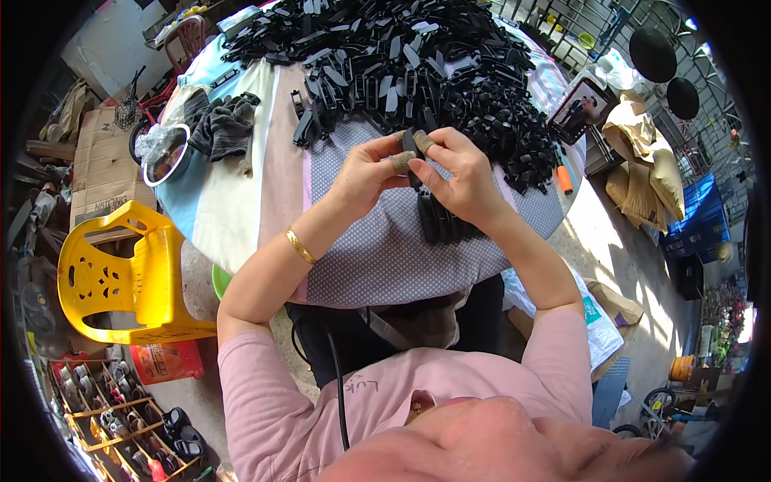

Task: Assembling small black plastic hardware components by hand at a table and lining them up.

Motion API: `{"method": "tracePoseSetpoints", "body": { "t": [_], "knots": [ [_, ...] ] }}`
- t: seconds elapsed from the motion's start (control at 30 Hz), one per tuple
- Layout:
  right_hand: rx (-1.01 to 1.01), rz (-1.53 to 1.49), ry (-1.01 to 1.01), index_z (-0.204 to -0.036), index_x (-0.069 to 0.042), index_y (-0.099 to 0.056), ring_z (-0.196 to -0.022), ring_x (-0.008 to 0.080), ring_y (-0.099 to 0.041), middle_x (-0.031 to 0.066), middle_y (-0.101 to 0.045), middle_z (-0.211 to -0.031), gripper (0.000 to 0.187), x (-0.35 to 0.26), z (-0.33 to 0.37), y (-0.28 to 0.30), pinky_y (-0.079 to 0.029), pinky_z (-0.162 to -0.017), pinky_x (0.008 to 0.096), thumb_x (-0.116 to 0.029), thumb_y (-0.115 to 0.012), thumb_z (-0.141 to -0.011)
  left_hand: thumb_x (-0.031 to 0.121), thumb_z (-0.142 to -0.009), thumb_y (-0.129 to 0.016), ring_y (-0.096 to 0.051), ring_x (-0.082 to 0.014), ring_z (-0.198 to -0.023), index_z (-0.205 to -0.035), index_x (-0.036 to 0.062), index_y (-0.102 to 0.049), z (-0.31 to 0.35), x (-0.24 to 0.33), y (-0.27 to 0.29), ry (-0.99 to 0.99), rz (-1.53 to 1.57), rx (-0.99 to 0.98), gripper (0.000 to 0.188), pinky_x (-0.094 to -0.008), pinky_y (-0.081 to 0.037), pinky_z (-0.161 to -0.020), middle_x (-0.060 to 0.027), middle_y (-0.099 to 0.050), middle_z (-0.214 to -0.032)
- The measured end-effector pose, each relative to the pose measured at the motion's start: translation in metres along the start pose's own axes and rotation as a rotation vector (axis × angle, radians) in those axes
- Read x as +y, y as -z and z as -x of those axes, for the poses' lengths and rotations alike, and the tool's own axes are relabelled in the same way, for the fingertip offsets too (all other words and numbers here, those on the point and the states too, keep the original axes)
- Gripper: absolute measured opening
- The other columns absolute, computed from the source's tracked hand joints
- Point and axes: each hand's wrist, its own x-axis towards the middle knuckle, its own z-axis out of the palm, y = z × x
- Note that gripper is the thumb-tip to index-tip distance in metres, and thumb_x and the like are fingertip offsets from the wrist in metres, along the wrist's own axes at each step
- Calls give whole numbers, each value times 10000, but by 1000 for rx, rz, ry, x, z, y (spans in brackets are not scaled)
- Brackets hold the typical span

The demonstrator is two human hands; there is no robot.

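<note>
Blk slim plastic part (409,148): held btwn L hand (371,173) + R hand (462,178), over round cloth-covered table (361,261).
Long axis approx fore-aft, far end slightly L; fingers (384,147) of both hands pinched narrow on it.

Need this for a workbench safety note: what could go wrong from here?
The black piece between the left hand and right hand could slip, as the finger covers may dull the grip. Loose parts from the big black heap might slide and mix with the small group nearer the person. The orange item by the table's right edge could get knocked off.
</note>
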Motion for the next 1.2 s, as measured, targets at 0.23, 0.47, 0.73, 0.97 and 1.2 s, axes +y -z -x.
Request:
{"method": "tracePoseSetpoints", "body": {
  "t": [0.23,0.47,0.73,0.97,1.2],
  "knots": [
    [-41,-26,-215,-936,5,-609,-581,178,-551,74,-539,-693,253,-31,0,12,-461,-538,273,-114,-686,-726,265,-887,-566,-617,-159,-865,-1112,3,-591,-8,16,6,-80,-107,-65,347,-312,-521,-783,-99,-640,-965],
    [-241,216,-98,-888,-14,-572,-622,271,-579,108,-565,-688,212,-49,29,-16,-475,-566,350,-144,-623,-728,256,-796,-639,-585,-299,-862,-1024,62,-641,-16,41,54,-472,-1659,607,300,-370,-462,-775,-148,-614,-913],
    [-371,461,-19,-681,-46,-513,-582,212,-571,76,-524,-632,239,-50,41,-22,-464,-515,297,-223,-646,-768,229,-767,-638,-533,-372,-983,-1156,40,-494,-16,43,61,-113,-1679,699,456,-415,-427,-862,-226,-548,-1034],
    [-142,196,-203,-694,-73,-636,-644,274,-597,84,-607,-691,206,-15,13,11,-461,-545,362,-265,-664,-764,102,-738,-553,-544,-348,-972,-1107,7,-537,-12,36,59,-173,-1712,646,382,-413,-431,-858,-203,-566,-1021],
    [-431,635,-421,-758,-99,-683,-774,267,-619,90,-631,-799,185,70,17,17,-495,-699,375,-283,-656,-750,128,-742,-557,-561,-324,-886,-966,29,-597,-21,27,51,-357,-1853,653,248,-387,-468,-770,-150,-602,-936]
  ]
}}
